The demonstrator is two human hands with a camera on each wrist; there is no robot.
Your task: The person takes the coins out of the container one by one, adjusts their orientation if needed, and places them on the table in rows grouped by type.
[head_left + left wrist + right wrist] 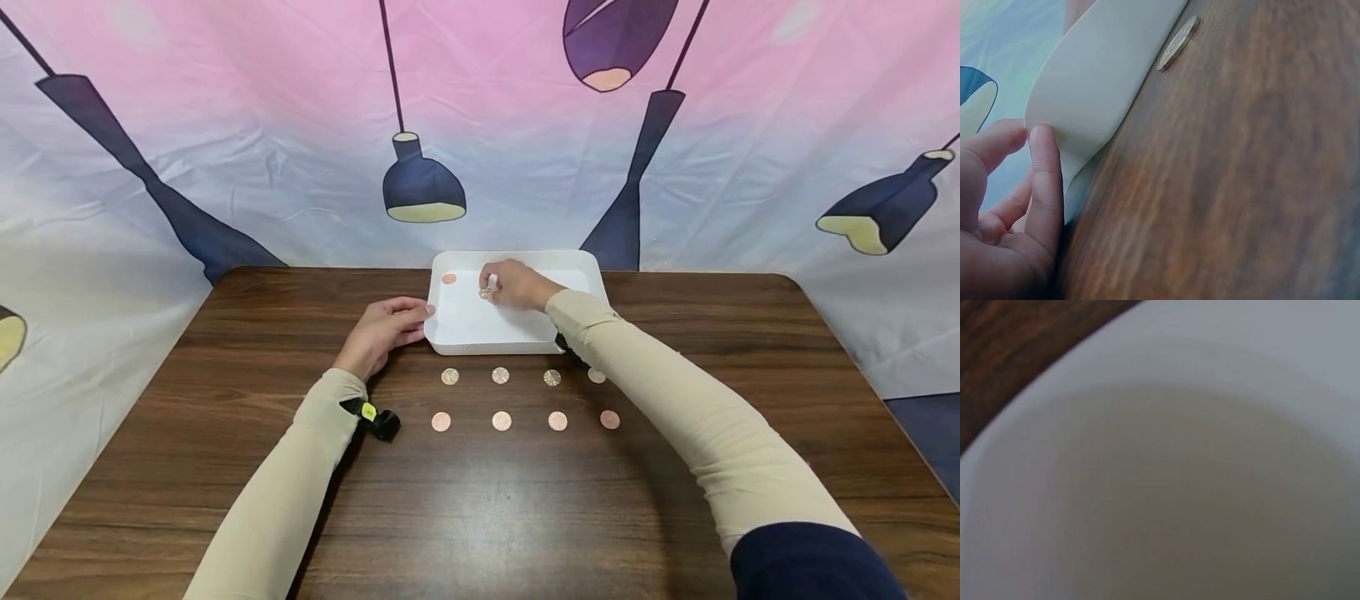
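A shallow white tray [525, 329] stands at the back of the table. My left hand [386, 329] pinches its left edge between thumb and finger; the left wrist view shows the fingertips on the tray's wall [1094, 75]. Inside the tray, my right hand [519, 286] pinches a gold-coloured coin [486, 293] low over the floor; whether the coin touches it I cannot tell. A copper-coloured coin [449, 278] lies in the tray's far left corner. The right wrist view is blurred, with only the tray [1210, 369] and some tabletop in it.
Two rows of coins lie on the brown wooden table [465, 508] before the tray: a gold-coloured row [500, 376] nearer it and a copper-coloured row [502, 421] towards me. My right forearm partly covers the far row's right end. A printed cloth [322, 192] hangs behind.
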